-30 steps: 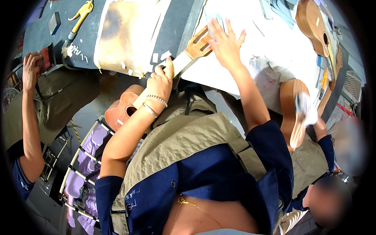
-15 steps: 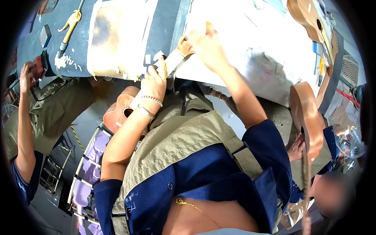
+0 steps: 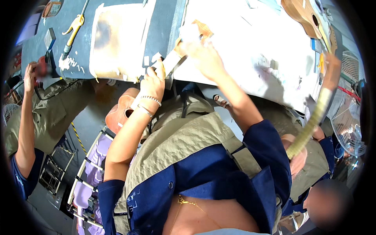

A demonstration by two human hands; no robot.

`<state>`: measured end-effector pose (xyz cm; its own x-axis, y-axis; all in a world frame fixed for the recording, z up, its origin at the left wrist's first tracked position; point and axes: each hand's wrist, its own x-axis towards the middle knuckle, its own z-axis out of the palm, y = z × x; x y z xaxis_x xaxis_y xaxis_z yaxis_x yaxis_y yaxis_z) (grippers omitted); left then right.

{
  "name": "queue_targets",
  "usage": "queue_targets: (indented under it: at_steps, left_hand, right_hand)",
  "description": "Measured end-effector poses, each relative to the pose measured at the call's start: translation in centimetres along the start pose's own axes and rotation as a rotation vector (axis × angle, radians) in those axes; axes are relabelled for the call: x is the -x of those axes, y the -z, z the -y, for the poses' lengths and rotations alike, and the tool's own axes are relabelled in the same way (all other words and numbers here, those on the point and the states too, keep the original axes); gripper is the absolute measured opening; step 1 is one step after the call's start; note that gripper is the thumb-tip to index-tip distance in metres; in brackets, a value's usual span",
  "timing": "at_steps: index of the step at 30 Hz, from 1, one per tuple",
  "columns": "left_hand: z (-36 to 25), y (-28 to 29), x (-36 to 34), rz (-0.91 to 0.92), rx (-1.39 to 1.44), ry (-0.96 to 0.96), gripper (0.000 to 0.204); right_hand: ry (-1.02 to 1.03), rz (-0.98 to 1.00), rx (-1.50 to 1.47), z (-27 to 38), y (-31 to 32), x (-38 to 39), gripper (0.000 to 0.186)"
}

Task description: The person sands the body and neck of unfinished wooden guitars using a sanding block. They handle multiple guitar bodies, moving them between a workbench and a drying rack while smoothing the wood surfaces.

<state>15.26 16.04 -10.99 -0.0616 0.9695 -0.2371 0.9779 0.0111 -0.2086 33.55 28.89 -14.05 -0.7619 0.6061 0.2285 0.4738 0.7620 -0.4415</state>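
Observation:
My left hand (image 3: 152, 82) is closed round the pale neck (image 3: 170, 62) of a wooden ukulele, whose reddish body (image 3: 120, 109) hangs below the bench edge, left of my forearm. The neck runs diagonally up to a slotted headstock (image 3: 204, 29) over the white bench covering (image 3: 250, 43). My right hand (image 3: 201, 55) is over the headstock, partly hiding it; its fingers are smeared by motion and glare, so their grip is unclear.
A yellow air gun (image 3: 74, 29) lies on the dark mat (image 3: 78, 47). A co-worker's hand (image 3: 29, 76) holds a red tool at left; another handles a blurred ukulele (image 3: 305, 133) at right. Purple forms (image 3: 84, 192) sit in a rack, a fan (image 3: 344, 129) stands right.
My right hand has moved down and left onto the headstock; my left hand stays on the neck. The right co-worker's ukulele has swung round, its neck now pointing up.

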Motion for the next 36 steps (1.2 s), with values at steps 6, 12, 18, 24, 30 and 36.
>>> queue_targets:
  at_steps: [6, 12, 18, 24, 30, 36]
  left_hand:
    - [2.4, -1.4, 2.4, -0.096, 0.231, 0.079, 0.068]
    - [8.1, -1.0, 9.6, -0.266, 0.343, 0.285, 0.078]
    - [15.0, -2.3, 23.3, -0.693, 0.582, 0.787, 0.078]
    - [15.6, 2.6, 34.7, -1.576, 0.733, 0.847, 0.056]
    - [13.6, 4.4, 39.9, -1.765, 0.828, 0.930, 0.038]
    - [10.4, 2.7, 44.5, -1.794, 0.748, 1.286, 0.028]
  right_hand:
    - [-0.131, -0.359, 0.301, -11.5, 6.8, -0.4, 0.052]
    - [-0.245, -0.350, 0.395, -8.5, 4.5, -3.3, 0.065]
    - [-0.076, -0.270, -0.200, 7.0, -3.0, -8.8, 0.024]
    - [-0.575, 0.042, -1.086, 18.8, -15.0, -25.5, 0.060]
    - [-0.933, -0.036, -0.456, 21.8, -19.2, -39.1, 0.108]
    - [-1.181, -0.330, -0.568, 25.3, -19.7, -39.3, 0.109]
